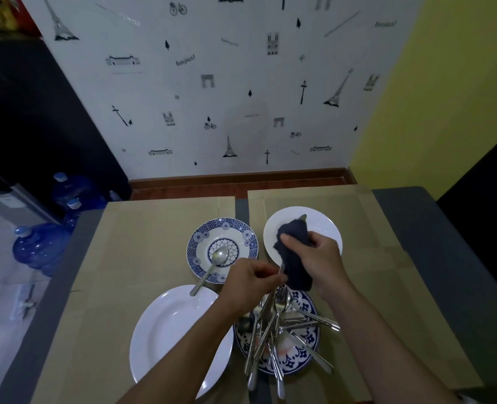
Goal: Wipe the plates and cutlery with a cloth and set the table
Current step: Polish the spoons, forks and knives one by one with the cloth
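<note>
Cardboard-covered table (142, 243), Paris-print wallpaper (212, 83), yellow wall (445, 83), blue water jugs (37, 246)

On the floor to your left, blue water jugs (42, 246) stand near a dark cabinet (23, 112). Ahead of you, wallpaper (212, 83) printed with Eiffel towers and bicycles sits above a wooden skirting board (241, 176) and meets a yellow wall (445, 97). Cardboard sheets (154, 228) cover the grey bench (416, 223).

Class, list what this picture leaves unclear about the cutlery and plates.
Head view: wiped piece, type unclear, wrapped in the cloth.
Head view: pile, count unclear, pieces overlap.
Head view: near patterned plate, centre covered by the pile.
Head view: near white plate, right edge behind the left arm.
</note>
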Tool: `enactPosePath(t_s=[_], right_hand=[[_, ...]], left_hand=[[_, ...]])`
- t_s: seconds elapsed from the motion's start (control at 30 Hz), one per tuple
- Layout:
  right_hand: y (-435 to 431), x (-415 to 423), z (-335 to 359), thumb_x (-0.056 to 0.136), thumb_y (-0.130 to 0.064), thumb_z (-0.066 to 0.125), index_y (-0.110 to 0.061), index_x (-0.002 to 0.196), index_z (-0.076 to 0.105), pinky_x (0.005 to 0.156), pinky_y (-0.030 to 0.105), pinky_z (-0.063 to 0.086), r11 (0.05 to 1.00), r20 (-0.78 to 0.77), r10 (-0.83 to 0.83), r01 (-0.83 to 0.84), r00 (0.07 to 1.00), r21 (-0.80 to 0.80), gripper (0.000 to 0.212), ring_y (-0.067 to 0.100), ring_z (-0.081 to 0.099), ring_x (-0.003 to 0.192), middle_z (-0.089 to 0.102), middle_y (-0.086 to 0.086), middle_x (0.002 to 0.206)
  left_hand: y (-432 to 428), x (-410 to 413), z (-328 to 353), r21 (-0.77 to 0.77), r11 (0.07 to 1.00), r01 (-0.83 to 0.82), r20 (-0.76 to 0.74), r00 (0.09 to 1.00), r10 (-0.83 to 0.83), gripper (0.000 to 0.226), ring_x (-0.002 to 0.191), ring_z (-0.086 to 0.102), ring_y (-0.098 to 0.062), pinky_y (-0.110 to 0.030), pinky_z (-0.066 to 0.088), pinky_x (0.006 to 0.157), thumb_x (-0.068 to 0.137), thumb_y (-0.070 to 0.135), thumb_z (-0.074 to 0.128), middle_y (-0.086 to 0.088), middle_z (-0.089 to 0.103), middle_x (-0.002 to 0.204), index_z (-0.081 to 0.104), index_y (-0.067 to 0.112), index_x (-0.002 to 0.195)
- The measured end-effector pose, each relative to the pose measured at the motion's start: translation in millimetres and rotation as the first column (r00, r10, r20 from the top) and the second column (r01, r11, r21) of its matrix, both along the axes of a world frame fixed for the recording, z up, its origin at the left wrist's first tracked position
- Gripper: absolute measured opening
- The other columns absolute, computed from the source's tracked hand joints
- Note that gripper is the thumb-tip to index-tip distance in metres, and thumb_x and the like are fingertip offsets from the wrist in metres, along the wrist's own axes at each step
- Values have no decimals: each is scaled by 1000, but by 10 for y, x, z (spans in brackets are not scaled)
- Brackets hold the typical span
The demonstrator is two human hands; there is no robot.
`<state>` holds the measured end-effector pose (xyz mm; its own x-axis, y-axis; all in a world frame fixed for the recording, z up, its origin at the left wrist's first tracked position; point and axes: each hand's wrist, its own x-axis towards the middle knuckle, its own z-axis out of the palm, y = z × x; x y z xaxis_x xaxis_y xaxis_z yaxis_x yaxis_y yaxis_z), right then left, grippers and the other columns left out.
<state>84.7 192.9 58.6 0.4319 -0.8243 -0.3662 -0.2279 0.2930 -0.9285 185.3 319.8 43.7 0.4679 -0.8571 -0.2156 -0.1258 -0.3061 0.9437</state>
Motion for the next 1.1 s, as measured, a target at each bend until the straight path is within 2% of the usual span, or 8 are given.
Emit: enactPosePath(t_s=[0.17, 0.23, 0.3, 0.4, 0.5, 0.63, 0.87, 1.1], right_hand=[[-78, 38, 55, 88, -30, 80, -16, 96, 74, 77, 37, 58, 990, 67, -131, 134, 989, -49, 17, 23, 74, 87, 78, 2, 88], [-34, 21, 23, 86, -30, 82, -18, 101, 74, 80, 41, 61, 998, 52, -64, 65, 997, -5, 21, 25, 75, 91, 79, 3, 92], [45, 8, -24, 82, -26, 86, -18, 103, 74, 84, 47, 63, 997, 39, 51, -54, 998, 62, 26, 28, 75, 93, 80, 5, 94], [125, 9, -41, 81, -19, 86, -15, 101, 75, 85, 42, 63, 986, 0, 164, -164, 986, 40, 23, 27, 76, 92, 80, 6, 92], [113, 27, -34, 89, -22, 78, -15, 98, 75, 88, 49, 61, 977, -121, 202, -209, 972, -50, 11, 28, 74, 91, 78, 9, 91], [99, 33, -40, 95, -20, 66, -12, 91, 74, 86, 53, 58, 963, -199, 210, -238, 957, -126, 12, 35, 72, 91, 76, 14, 87], [110, -21, -2, 87, -27, 81, -17, 97, 76, 88, 56, 59, 972, -73, 204, -211, 976, -108, 15, 29, 75, 90, 79, 4, 89], [79, -11, 14, 81, -22, 86, -15, 105, 77, 89, 55, 60, 997, 92, 36, -42, 995, 60, 27, 33, 75, 94, 80, 8, 95]], left_hand=[[40, -9, 10, -28, 999, -18, -57, 998, 16, 9, 67, 65, -11, -24, 54, 68, 88, 18, 75, -8, 74, 77, 79, 10, 88], [11, 2, 46, -45, 998, -47, -28, 999, 46, 7, 67, 67, -10, -23, 56, 67, 88, 16, 74, -3, 75, 76, 80, 13, 87], [-26, 18, 74, -67, 992, -106, 2, 994, 106, 6, 67, 69, -16, -34, 59, 68, 87, 12, 74, -5, 75, 75, 80, 12, 84], [-63, 62, 21, -82, 990, -112, 139, 983, 123, 8, 66, 70, -28, -43, 58, 66, 85, 11, 73, -10, 73, 71, 78, 8, 81], [-52, 35, 25, -63, 994, -86, 234, 967, 99, 10, 58, 66, -21, -39, 57, 61, 84, 12, 73, -4, 72, 66, 78, 12, 75], [-34, 15, 62, -75, 997, -11, 179, 984, 24, 18, 69, 72, -8, -27, 60, 68, 86, 8, 72, 9, 76, 75, 80, 23, 90], [-8, 9, 45, -79, 997, -24, 159, 987, 36, 16, 57, 62, -2, -17, 49, 58, 86, 4, 68, 7, 72, 67, 79, 15, 84], [-7, -18, 15, -60, 996, 62, 182, 982, -50, 17, 70, 71, -11, -30, 59, 68, 93, 18, 64, 4, 76, 78, 80, 21, 96]])
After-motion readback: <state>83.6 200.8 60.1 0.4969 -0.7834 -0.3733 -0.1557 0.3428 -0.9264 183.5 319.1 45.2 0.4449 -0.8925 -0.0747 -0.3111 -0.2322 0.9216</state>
